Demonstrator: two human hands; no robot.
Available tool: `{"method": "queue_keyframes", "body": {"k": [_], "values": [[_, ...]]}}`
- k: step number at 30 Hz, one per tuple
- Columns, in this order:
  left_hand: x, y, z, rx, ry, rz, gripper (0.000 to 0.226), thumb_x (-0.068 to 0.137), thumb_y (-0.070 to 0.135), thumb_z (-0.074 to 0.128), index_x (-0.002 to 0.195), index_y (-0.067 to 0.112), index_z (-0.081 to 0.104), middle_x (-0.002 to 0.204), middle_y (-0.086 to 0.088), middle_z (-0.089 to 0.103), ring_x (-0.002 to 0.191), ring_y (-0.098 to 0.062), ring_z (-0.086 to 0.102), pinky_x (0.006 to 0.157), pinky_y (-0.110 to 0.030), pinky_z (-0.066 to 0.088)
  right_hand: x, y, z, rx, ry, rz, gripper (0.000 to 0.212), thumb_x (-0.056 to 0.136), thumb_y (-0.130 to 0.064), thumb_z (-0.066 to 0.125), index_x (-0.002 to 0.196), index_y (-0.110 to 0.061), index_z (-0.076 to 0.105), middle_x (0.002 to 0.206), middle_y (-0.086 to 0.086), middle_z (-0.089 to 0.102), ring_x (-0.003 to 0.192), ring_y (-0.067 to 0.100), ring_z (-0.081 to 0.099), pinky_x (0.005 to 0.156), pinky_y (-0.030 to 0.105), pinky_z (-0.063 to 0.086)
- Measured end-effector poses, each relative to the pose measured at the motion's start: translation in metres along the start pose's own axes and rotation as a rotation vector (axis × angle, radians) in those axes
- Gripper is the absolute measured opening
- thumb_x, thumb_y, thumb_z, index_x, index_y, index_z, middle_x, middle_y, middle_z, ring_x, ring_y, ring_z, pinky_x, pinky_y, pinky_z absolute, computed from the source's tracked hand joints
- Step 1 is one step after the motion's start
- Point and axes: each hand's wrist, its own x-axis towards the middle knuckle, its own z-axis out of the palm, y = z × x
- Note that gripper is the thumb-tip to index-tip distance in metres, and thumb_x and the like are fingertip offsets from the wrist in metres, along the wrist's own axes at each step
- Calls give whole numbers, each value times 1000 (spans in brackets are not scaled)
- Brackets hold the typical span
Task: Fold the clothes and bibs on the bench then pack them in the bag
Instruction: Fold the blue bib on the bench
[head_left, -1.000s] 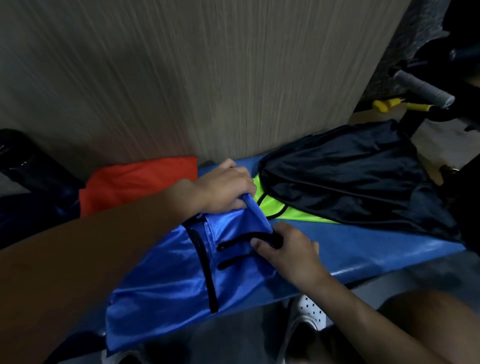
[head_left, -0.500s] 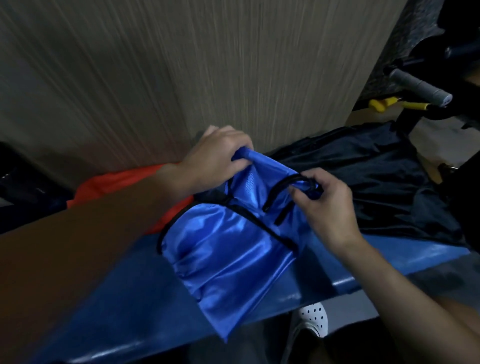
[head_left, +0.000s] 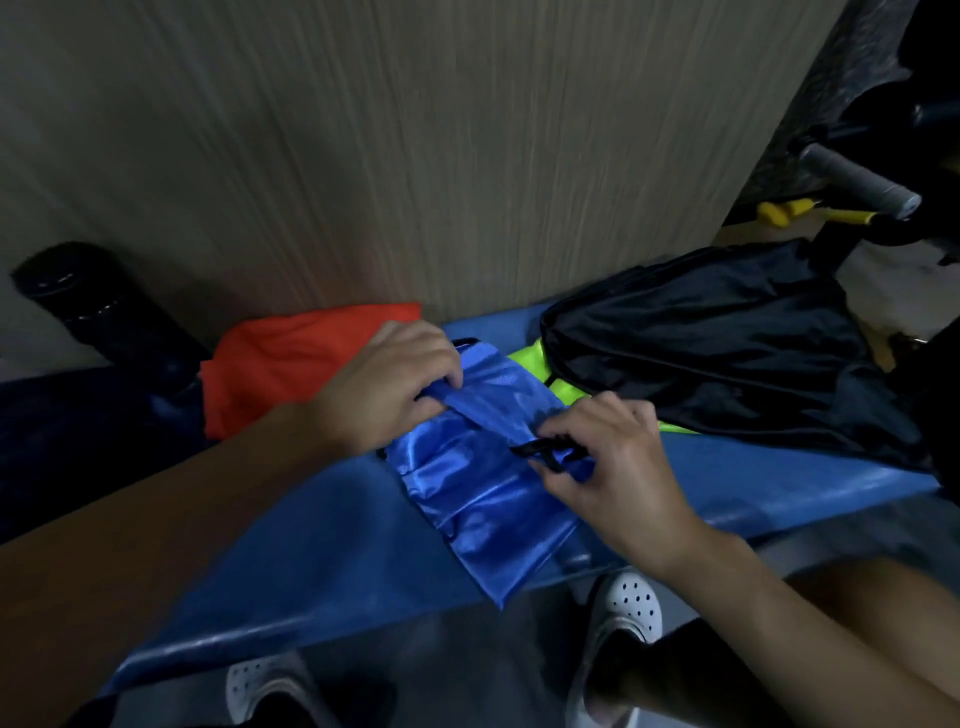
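A shiny blue bib (head_left: 483, 493) with black trim lies folded into a narrow strip on the blue bench (head_left: 311, 566), its lower end hanging over the front edge. My left hand (head_left: 387, 387) pinches its upper left edge. My right hand (head_left: 605, 457) grips its right edge at the black trim. A folded orange garment (head_left: 291, 364) lies behind my left hand. A neon green bib (head_left: 540, 364) peeks out between the blue bib and the black bag (head_left: 727, 353), which lies flat at the bench's right end.
A wood-grain wall (head_left: 415, 156) rises directly behind the bench. A black cylinder (head_left: 98, 312) stands at the far left. A grey-handled bar and yellow grips (head_left: 852, 182) sit at the right. My white shoes (head_left: 628, 613) are below the bench edge.
The blue bib, lifted off the bench half a second ago, has come back down and is folded narrower. Both hands lowered with it. The green bib shows again.
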Motion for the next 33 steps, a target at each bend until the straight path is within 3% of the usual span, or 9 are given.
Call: {"method": "queue_keyframes", "body": {"k": [4, 10, 13, 17, 21, 23, 27, 30, 33], "values": [[-34, 2, 7, 4, -3, -24, 21, 69, 13, 62, 89, 17, 63, 101, 7, 63, 107, -19, 56, 90, -29, 32, -10, -15, 15, -69, -40, -82, 20, 69, -22, 74, 87, -25, 67, 83, -14, 61, 83, 14, 55, 81, 35, 32], [-72, 4, 20, 11, -41, -53, 19, 72, 18, 61, 91, 17, 65, 105, 6, 63, 107, -18, 55, 89, -25, 30, -25, -25, 32, -171, -154, -161, 26, 62, -28, 70, 87, -25, 68, 83, -11, 60, 82, 15, 54, 78, 32, 31], [-82, 3, 22, 18, -57, -64, 21, 75, 21, 66, 95, 18, 66, 109, 5, 62, 110, -18, 55, 89, -29, 36, -31, -27, 40, -194, -244, -180, 25, 67, -37, 68, 90, -25, 68, 84, -9, 59, 81, 17, 54, 73, 30, 33], [-93, 1, 22, 22, -124, -67, 34, 83, 40, 65, 109, 20, 64, 121, 4, 59, 119, -18, 54, 93, -34, 41, -42, -27, 42, -227, -351, -196, 47, 72, -61, 63, 104, -27, 66, 93, -9, 57, 86, 15, 54, 73, 30, 44], [-101, -6, 30, 9, -243, -49, 48, 90, 44, 57, 131, 19, 61, 133, -3, 54, 124, -21, 50, 103, -33, 42, -45, -36, 37, -190, -249, -199, 42, 97, -57, 42, 99, -25, 69, 96, -7, 58, 90, 18, 54, 77, 34, 40], [-103, -7, 36, -15, -212, -38, 43, 94, 36, 54, 132, 18, 61, 130, -5, 55, 121, -21, 51, 100, -34, 46, -44, -41, 36, -242, -187, -126, 37, 97, -53, 43, 97, -25, 69, 108, -4, 56, 102, 21, 52, 85, 39, 38], [-103, 3, 42, 36, -82, 23, 32, 95, 25, 51, 122, 16, 66, 115, -5, 64, 98, -24, 61, 79, -37, 57, -46, -38, 43, -374, -272, 61, 47, 86, -52, 51, 122, -22, 59, 135, 6, 50, 127, 28, 45, 100, 47, 35], [-104, 20, 40, 110, -22, 93, 28, 91, 21, 55, 117, 17, 63, 101, -5, 65, 82, -26, 60, 64, -36, 53, -48, -29, 44, -376, -341, 72, 49, 83, -49, 46, 123, -22, 59, 140, 5, 49, 134, 26, 42, 109, 47, 29], [-108, 36, 36, 184, 1, 104, 27, 85, 21, 59, 109, 14, 68, 89, -4, 62, 73, -26, 57, 62, -35, 49, -43, -24, 43, -293, -271, 97, 42, 88, -43, 40, 116, -24, 65, 138, 0, 55, 138, 18, 38, 113, 45, 20]]}}
